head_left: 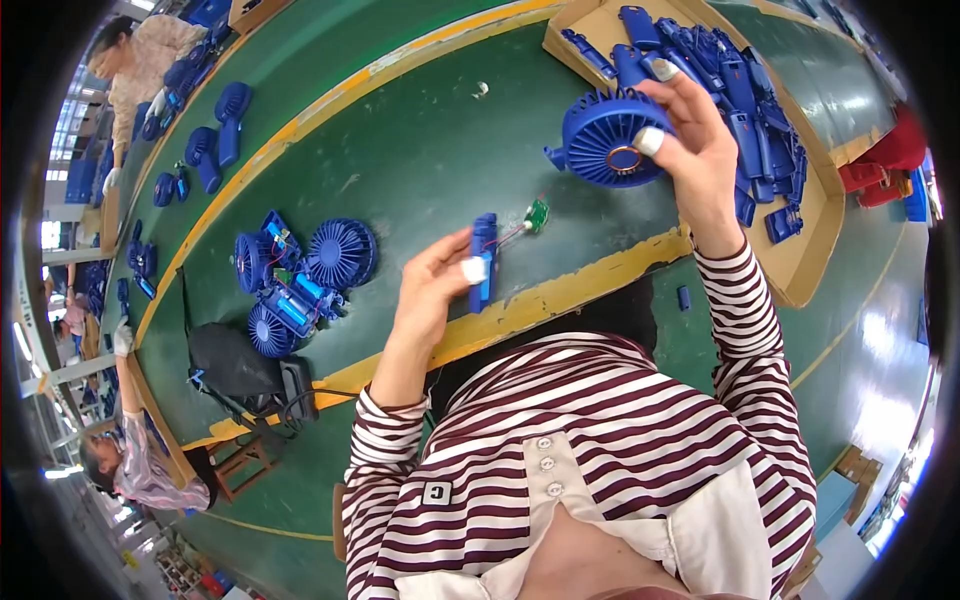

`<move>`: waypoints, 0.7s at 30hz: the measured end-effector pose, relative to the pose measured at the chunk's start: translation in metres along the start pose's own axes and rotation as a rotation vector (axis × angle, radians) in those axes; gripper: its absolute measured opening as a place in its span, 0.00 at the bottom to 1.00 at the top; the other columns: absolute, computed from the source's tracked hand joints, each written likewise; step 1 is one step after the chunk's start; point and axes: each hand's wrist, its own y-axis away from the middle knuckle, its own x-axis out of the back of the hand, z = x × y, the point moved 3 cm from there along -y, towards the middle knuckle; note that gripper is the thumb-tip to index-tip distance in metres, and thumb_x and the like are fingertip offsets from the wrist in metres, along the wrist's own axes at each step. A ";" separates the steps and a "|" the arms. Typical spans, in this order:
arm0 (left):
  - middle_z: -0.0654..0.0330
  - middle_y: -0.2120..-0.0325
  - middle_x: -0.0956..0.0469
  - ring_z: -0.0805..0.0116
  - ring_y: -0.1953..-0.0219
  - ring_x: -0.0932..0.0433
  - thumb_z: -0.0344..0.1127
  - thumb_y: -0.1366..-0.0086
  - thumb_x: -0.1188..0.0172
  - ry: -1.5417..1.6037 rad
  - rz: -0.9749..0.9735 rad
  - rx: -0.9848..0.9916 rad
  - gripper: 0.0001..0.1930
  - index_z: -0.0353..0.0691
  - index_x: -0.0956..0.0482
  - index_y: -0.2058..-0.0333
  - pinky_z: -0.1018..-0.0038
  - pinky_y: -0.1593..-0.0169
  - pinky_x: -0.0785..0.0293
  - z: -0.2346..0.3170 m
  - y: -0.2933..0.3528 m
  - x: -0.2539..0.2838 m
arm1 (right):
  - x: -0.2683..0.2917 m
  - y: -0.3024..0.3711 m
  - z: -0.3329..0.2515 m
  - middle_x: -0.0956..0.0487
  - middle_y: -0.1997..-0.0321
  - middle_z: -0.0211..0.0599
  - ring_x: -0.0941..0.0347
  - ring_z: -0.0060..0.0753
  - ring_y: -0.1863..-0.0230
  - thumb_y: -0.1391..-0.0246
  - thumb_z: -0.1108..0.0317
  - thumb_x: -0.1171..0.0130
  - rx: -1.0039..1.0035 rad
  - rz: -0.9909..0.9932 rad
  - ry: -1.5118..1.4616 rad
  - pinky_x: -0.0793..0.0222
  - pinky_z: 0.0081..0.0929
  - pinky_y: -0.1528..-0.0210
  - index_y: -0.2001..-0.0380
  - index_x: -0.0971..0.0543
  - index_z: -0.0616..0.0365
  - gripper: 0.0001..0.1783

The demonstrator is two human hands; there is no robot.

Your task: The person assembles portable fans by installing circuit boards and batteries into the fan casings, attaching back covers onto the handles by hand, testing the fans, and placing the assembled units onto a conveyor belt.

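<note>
Striped shirt, 1 fan head in right fingers, handle in left fingers

The fan head is plastic, seemingly matt.

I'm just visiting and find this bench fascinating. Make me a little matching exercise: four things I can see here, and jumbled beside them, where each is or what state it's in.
Things:
1. Round blue fan head
2. Narrow blue casing
3. Small green circuit board
4. Cardboard box

Places or states:
A. At the end of thin wires
B. Loaded with blue plastic pieces
C. In the left hand
D. In the right hand

Pairs: 1-D, 2-C, 3-A, 4-B
</note>
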 end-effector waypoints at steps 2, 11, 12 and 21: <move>0.46 0.60 0.27 0.53 0.60 0.25 0.42 0.45 0.50 0.504 -0.092 0.137 0.25 0.26 0.34 0.54 0.60 0.56 0.26 -0.005 0.008 0.000 | -0.006 -0.005 -0.003 0.27 0.54 0.40 0.31 0.28 0.53 0.55 0.73 0.40 -0.055 0.013 -0.115 0.34 0.23 0.52 0.50 0.34 0.67 0.27; 0.48 0.64 0.24 0.61 0.66 0.22 0.31 0.42 0.48 0.377 0.054 0.221 0.14 0.26 0.31 0.60 0.71 0.62 0.23 -0.021 0.020 -0.002 | -0.084 -0.008 0.030 0.23 0.66 0.31 0.27 0.16 0.67 0.42 0.62 0.52 -0.510 -0.235 -0.167 0.30 0.14 0.63 0.59 0.26 0.65 0.16; 0.48 0.64 0.25 0.62 0.66 0.22 0.29 0.43 0.50 0.386 0.050 0.187 0.14 0.27 0.31 0.60 0.72 0.63 0.24 -0.018 0.022 -0.004 | -0.092 -0.008 0.035 0.23 0.67 0.30 0.27 0.15 0.68 0.42 0.62 0.52 -0.500 -0.256 -0.141 0.31 0.14 0.64 0.60 0.26 0.65 0.16; 0.50 0.66 0.23 0.68 0.74 0.23 0.21 0.48 0.56 0.321 0.063 0.138 0.18 0.33 0.34 0.55 0.75 0.70 0.25 -0.016 0.020 -0.008 | -0.136 -0.005 0.075 0.26 0.73 0.23 0.34 0.09 0.71 0.42 0.60 0.52 -0.393 -0.421 0.129 0.37 0.10 0.68 0.66 0.23 0.65 0.17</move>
